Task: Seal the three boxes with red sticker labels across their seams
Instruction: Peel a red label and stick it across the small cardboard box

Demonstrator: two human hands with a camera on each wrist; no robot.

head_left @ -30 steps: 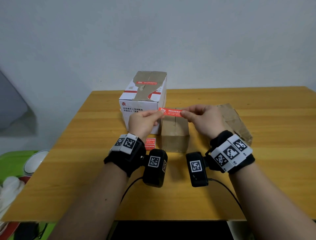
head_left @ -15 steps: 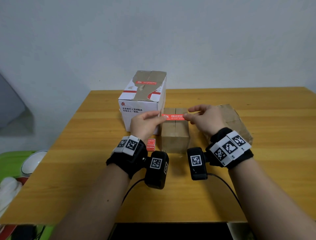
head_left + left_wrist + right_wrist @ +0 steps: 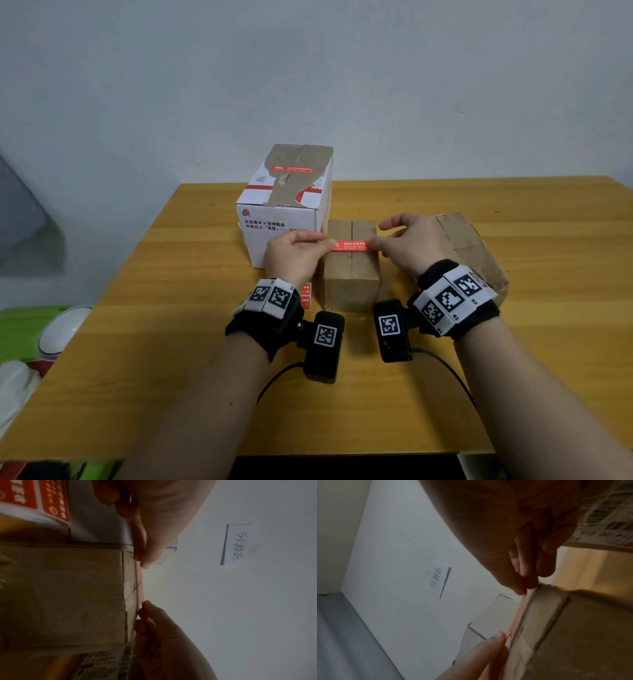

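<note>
A red sticker label (image 3: 351,245) is stretched level across the top of the small brown box (image 3: 352,274), crossing its centre seam. My left hand (image 3: 294,253) pinches its left end and my right hand (image 3: 407,245) pinches its right end. The wrist views show the red sticker label (image 3: 142,586) (image 3: 517,618) edge-on, just above the brown box (image 3: 68,595) (image 3: 573,635). The white box (image 3: 284,205) behind on the left carries a red label (image 3: 293,169) over its seam. A flatter brown box (image 3: 472,246) lies to the right, partly behind my right hand.
A sheet of spare red labels (image 3: 305,295) lies on the wooden table (image 3: 171,342) left of the small box, by my left wrist. A paper note (image 3: 237,545) hangs on the wall. A green thing and a white bowl (image 3: 58,329) sit beyond the table's left edge.
Both hands have lowered the label from the air above the small brown box down onto its top, and moved slightly nearer to me.
</note>
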